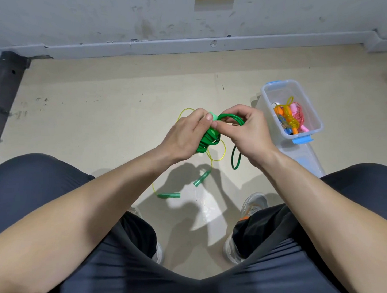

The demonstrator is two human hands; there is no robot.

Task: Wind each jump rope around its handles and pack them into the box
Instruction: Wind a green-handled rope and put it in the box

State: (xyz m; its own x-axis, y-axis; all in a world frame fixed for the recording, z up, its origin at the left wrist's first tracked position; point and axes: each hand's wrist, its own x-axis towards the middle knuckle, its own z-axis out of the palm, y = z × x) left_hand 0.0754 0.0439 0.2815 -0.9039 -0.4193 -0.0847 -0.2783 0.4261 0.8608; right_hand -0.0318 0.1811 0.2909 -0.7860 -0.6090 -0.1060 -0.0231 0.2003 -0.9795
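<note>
Where it stands on the smooth beige floor [99,127] to the right of the hands, clear rectangular plastic box with blue end latches [268,108]: open-topped, long axis running away from the person and leaning slightly left at the far end; contents, a tangle of packed jump ropes [290,119], being orange handles with glossy yellow cord, pink handles with thin pink cord and one blue patterned handle, heaped toward the near end. Translucent flat lid [307,160]: lying on the floor just beside the box's near end. Dark green glossy jump rope [207,141]: held above the floor at mid-view, cord coiled in tight turns round its handles, the bundle's long axis roughly fore-and-aft, its rounded pale green handle end [214,117] pointing away from the person; one free loop arches right from that end and another hangs below the right hand. Left hand [185,135]: fingers curled round the wound bundle, thumb laid along it. Right hand [251,131]: thumb and forefinger pinching the cord just beside the handle end, remaining fingers loosely bent. Thin yellow-green translucent jump rope [201,179]: unwound, sprawled on the floor beneath the hands; its two tapered translucent green handles [169,195] lie near each other, one crosswise, the other slanting up to the right. Grey shoes with orange trim [254,205]: on the floor nearer the person
</note>
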